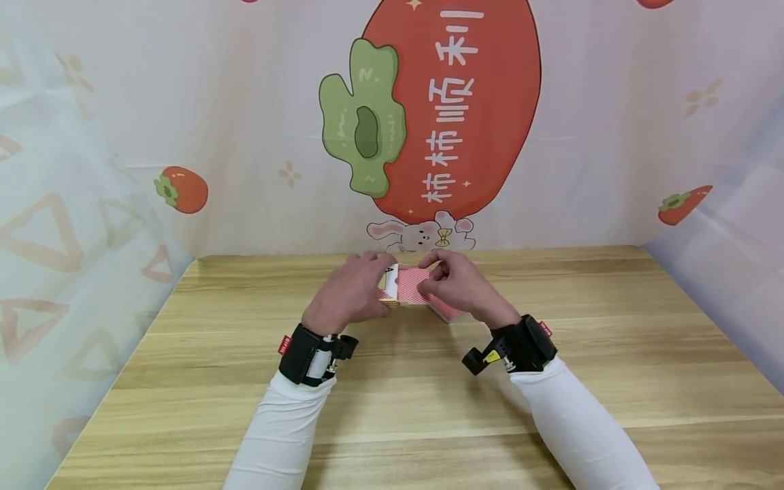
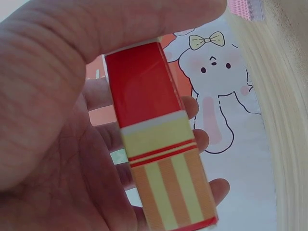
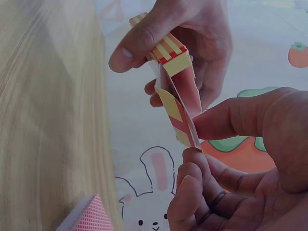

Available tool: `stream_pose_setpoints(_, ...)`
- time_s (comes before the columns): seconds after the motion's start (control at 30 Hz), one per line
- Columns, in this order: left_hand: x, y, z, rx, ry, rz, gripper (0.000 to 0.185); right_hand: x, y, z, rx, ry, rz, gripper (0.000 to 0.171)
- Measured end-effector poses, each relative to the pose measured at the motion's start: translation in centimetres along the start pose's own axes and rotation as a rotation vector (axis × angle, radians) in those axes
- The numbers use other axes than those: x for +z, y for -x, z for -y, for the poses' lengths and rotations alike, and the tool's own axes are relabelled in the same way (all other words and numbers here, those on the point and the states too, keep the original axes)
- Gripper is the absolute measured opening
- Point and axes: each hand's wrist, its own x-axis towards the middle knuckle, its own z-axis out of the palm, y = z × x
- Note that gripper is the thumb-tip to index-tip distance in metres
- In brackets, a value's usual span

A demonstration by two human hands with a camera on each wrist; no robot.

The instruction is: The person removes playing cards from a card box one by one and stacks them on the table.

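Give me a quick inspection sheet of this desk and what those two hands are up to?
Surface: wooden table, light grain.
Job's things: card box, red with yellow stripes, held above the table; its flap open.
Clutter: red-backed cards lying on the table below the hands.
Grippers: left hand grips the box; right hand pinches the flap.
Cables: nothing seen.
Surroundings: backdrop cloth printed with persimmons and a rabbit; black wrist cameras.

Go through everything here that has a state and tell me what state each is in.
Card box: held off the table, flap open.
Left hand: grips the box.
Right hand: pinches the flap.
Card deck: out of the box, stacked face down on the table.
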Motion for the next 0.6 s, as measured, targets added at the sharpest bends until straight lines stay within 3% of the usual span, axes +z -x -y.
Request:
stream_pose_setpoints(0.13, -0.02, 0.20, 0.30, -0.028, -0.001, 0.012, 0.073, -0.04, -0.13, 0.08, 0.000, 0.030, 0.029, 0.033)
stream_pose_setpoints(0.27, 0.01, 0.08, 0.25, -0.026, 0.002, 0.009, 0.072, -0.28, 0.07, 0.16, -0.041, 0.130, 0.012, 0.044)
stream_pose_setpoints(0.37, 0.13, -0.14, 0.07, -0.013, 0.001, 0.009, 0.070, -0.45, 0.37, 0.28, -0.156, 0.208, -0.007, 0.048)
stream_pose_setpoints(0.5, 0.25, -0.26, -0.02, -0.015, -0.017, 0.011, 0.069, -0.36, 0.51, 0.43, -0.343, 0.282, 0.040, 0.046)
stream_pose_setpoints(0.6, 0.30, -0.25, 0.00, -0.011, -0.031, 0.005, 0.069, -0.21, 0.54, 0.43, -0.411, 0.321, 0.077, 0.046)
